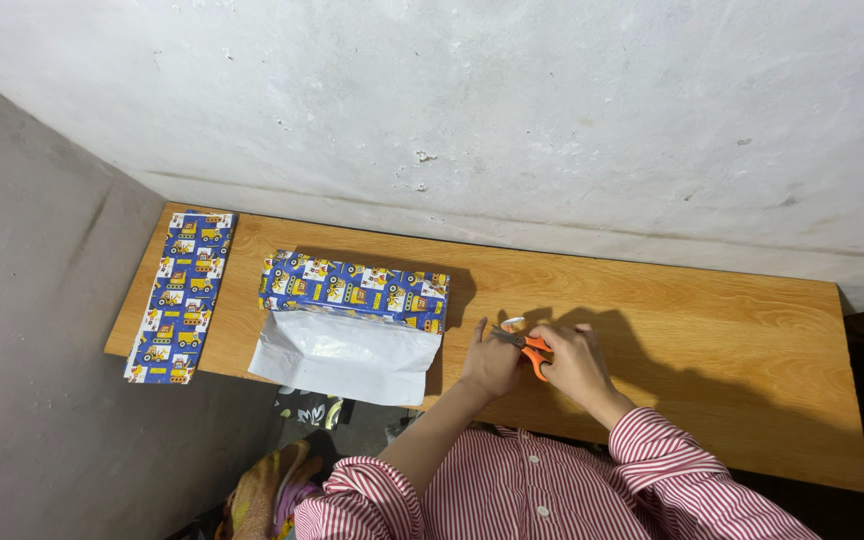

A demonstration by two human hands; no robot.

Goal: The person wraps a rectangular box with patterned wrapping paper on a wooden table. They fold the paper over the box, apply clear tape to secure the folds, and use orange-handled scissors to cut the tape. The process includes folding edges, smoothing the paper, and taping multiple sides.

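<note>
My right hand (574, 362) grips a pair of orange-handled scissors (529, 350) over the wooden table (712, 330). My left hand (490, 360) is closed against the scissors' blades; a small pale piece (513, 323) shows at its fingertips, and I cannot tell what it is. To the left lies a box half wrapped in blue paper printed with yellow trucks (352, 288). The paper's white underside (347, 355) hangs over the table's near edge.
A folded strip of the same blue wrapping paper (182, 295) lies at the table's left end, overhanging the front edge. A rough white wall runs behind the table. Coloured cloth (267, 490) lies on the floor below.
</note>
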